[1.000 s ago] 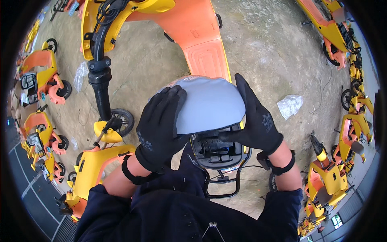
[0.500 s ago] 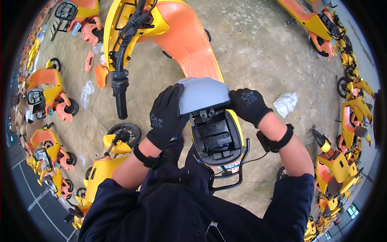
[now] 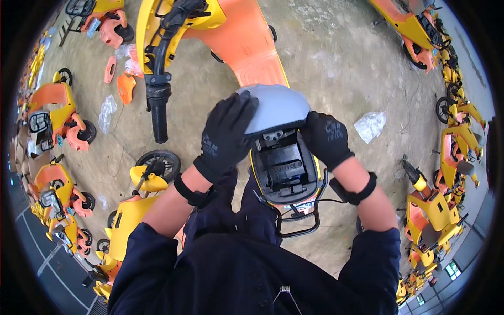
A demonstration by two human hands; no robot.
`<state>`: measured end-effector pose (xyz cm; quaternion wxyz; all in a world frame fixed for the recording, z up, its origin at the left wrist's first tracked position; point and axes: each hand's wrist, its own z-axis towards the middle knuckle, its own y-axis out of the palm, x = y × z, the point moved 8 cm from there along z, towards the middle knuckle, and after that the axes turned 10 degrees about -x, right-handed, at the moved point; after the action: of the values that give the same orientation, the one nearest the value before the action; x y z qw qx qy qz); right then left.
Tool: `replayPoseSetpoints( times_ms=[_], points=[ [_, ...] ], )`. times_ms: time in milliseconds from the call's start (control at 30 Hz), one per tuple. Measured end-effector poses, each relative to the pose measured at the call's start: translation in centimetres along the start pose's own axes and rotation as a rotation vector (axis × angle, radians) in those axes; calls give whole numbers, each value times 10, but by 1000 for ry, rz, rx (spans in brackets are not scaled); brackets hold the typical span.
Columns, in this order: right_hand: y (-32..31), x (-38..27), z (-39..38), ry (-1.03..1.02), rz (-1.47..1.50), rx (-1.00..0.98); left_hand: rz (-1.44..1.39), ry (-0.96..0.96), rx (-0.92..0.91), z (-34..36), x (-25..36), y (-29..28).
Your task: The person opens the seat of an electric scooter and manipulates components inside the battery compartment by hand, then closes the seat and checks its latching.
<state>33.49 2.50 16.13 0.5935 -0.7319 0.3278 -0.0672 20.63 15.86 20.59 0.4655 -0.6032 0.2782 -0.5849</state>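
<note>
The grey scooter seat [image 3: 278, 107] is tipped up at its hinge, above the open under-seat compartment [image 3: 286, 169] of a yellow and orange scooter. My left hand [image 3: 227, 128], in a black glove, grips the seat's left side with its fingers reaching over the top. At the right edge, my gloved right hand [image 3: 326, 137] is closed around the seat, its fingertips partly hidden. A black battery-like block lies within the compartment. Behind that, a black rear rack [image 3: 302, 231] juts toward my legs.
The handlebar grip [image 3: 157, 113] stands left of the orange footboard [image 3: 252, 50]. Clear plastic sheets [image 3: 369, 126] and orange panels [image 3: 125, 88] lie on the concrete floor. More yellow scooters [image 3: 431, 218] line both sides, one [image 3: 131, 218] close by my left arm.
The seat has turned and shifted slightly rightward, showing more of its top. My left hand has slid further up over it; the right still holds the edge. The view has shifted a little.
</note>
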Motion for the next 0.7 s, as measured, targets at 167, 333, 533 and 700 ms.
replayPoseSetpoints(
  times_ms=[167, 333, 533, 700],
  points=[
    [-55, -71, -5, -245, -134, 334, 1, 129, 18, -9, 8, -4],
    [-38, -87, 15, -305, -468, 109, 0, 159, 61, -9, 12, -1],
    [-29, -100, 26, -272, -673, -339, -31, 62, 78, -6, 6, 2],
    [-26, -93, 26, -475, -639, -455, -77, 88, 55, -10, 6, 2]
  ],
)
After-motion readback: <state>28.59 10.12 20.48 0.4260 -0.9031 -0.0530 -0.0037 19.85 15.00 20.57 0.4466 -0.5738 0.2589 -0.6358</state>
